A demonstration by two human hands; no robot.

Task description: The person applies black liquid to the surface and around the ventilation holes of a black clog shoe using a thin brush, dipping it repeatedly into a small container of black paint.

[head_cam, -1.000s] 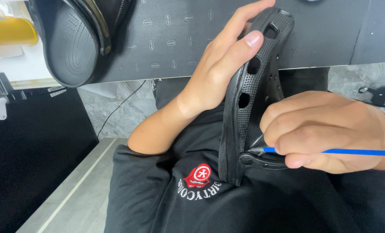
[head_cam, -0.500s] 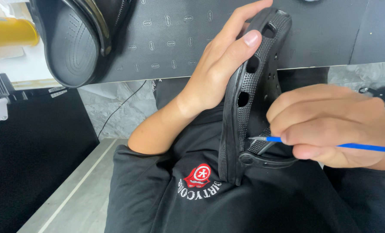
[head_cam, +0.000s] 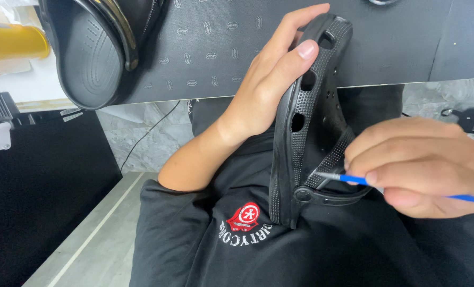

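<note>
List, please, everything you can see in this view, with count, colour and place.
Black clog: one, black with side holes, upright at centre, heel end on the lap.
Thin brush: one, blue handle with pale tip, tip at the clog's strap rivet.
Second clog: one, black, sole showing, on the mat, upper left.
Work mat: one, black with small oval prints, across the top.
Yellow cylinder: one, far upper left.
Black shirt: one, red and white emblem, lower centre.
Left hand: its grip holds the clog's toe end.
Right hand: its grip pinches the brush.
</note>
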